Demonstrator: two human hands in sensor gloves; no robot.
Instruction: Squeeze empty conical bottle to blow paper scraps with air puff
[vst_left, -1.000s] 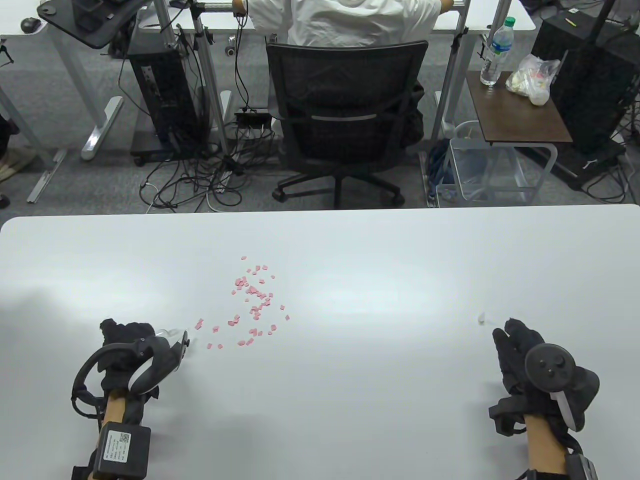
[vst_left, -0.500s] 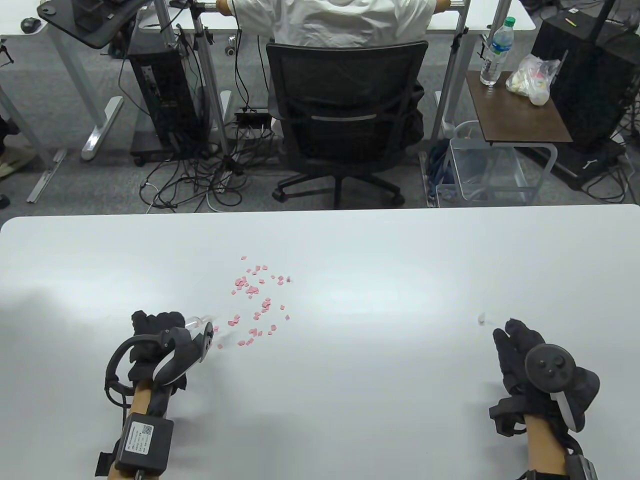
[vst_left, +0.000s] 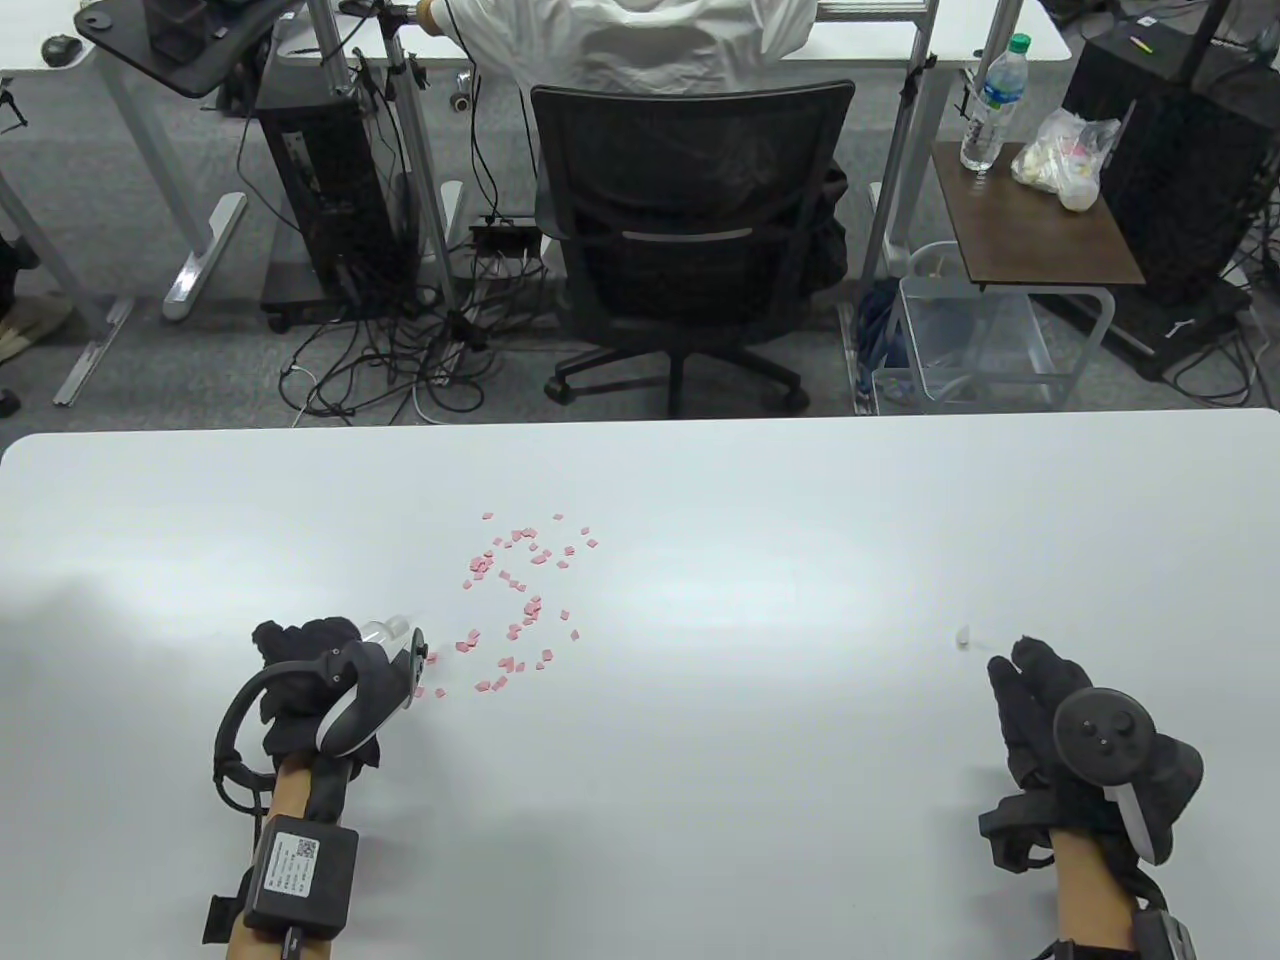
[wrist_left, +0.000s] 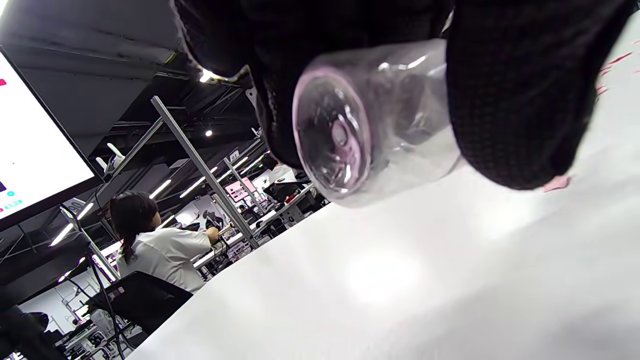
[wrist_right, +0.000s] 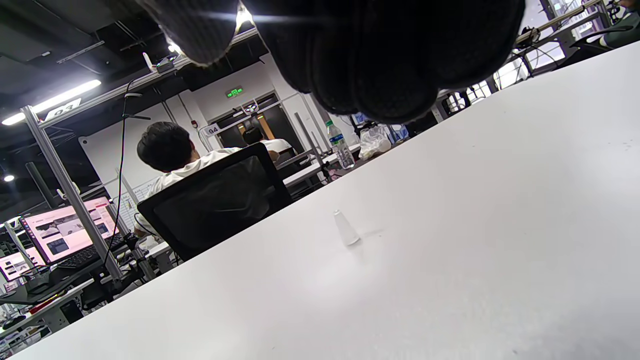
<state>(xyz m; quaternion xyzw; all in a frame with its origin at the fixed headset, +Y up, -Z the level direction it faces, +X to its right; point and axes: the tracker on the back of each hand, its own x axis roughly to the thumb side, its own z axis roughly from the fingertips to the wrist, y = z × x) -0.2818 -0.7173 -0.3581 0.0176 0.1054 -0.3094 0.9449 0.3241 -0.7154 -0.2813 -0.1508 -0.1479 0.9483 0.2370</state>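
White table (vst_left: 760, 700), office behind | left hand (vst_left: 305, 665) grips clear conical bottle (wrist_left: 370, 125), held low beside pink paper scraps (vst_left: 520, 590) | right hand (vst_left: 1050, 715) rests on table, fingers together, small cap (wrist_right: 345, 228) ahead | advice: aim nozzle into cluster, squeeze sharply.

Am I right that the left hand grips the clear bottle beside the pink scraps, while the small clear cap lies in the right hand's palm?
Not quite. The left hand does grip the bottle beside the scraps, but the cap stands on the table, apart from the right hand, as the right wrist view shows.
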